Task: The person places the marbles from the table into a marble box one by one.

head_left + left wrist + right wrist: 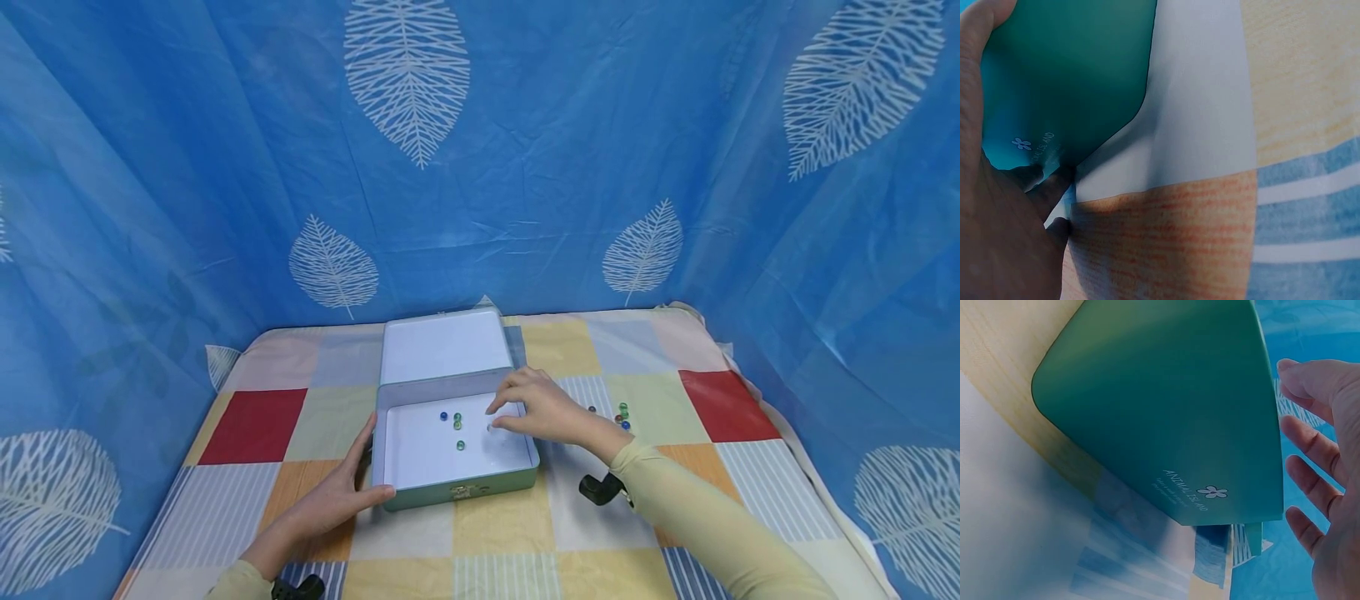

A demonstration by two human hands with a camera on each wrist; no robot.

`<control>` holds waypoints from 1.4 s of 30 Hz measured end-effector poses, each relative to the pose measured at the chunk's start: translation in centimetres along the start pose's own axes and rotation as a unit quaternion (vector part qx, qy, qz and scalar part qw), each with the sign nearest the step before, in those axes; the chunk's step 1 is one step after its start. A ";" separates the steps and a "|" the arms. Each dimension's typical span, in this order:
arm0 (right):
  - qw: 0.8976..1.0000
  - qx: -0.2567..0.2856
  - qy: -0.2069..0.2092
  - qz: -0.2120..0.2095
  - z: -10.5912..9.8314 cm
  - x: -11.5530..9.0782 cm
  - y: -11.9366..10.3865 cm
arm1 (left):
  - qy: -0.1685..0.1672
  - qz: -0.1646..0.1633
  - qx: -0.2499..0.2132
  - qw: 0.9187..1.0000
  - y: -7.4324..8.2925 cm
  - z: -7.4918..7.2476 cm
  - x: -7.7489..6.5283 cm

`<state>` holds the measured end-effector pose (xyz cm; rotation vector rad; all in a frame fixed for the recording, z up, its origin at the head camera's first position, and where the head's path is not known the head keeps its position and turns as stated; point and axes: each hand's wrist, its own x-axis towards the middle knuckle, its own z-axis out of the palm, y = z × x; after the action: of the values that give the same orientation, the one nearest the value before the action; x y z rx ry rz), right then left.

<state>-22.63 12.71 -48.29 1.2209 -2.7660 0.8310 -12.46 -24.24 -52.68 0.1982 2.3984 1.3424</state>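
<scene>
A green tin box with a white inside stands with its lid tipped back. Inside lie several glass marbles, among them a blue marble and a green marble. My left hand rests against the box's left side, thumb at the front corner, fingers extended along the wall. Over the box's right part hovers my right hand, thumb and fingers spread apart. A small pale marble shows just below its fingertips. In the right wrist view, those fingers stand beyond the box's rim, gripping nothing.
More marbles lie on the cloth right of the box, including a green one, a blue one and a brown one. A checked cloth covers the table. Blue curtains with white leaves surround it.
</scene>
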 end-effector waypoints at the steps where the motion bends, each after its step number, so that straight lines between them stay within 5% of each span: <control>1: 1.000 0.000 0.001 0.000 0.0 0.0 0.0 | 0.000 0.002 -0.002 1.000 0.0 0.0 0.0; 13: 0.998 0.037 0.046 0.036 -2.8 -1.0 1.1 | -0.001 0.005 -0.008 1.000 0.1 -0.1 0.0; 27: 0.979 0.088 0.108 0.150 -8.2 -5.0 5.3 | -0.004 -0.004 -0.010 1.000 0.5 -0.4 0.0; 42: 0.971 0.067 0.073 0.218 -7.4 -8.1 8.8 | -0.006 -0.005 -0.010 1.000 0.0 -0.3 0.2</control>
<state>-24.57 26.60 -47.76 0.5282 -2.9331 1.0978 -12.74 -24.45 -52.53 0.1893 2.3719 1.3569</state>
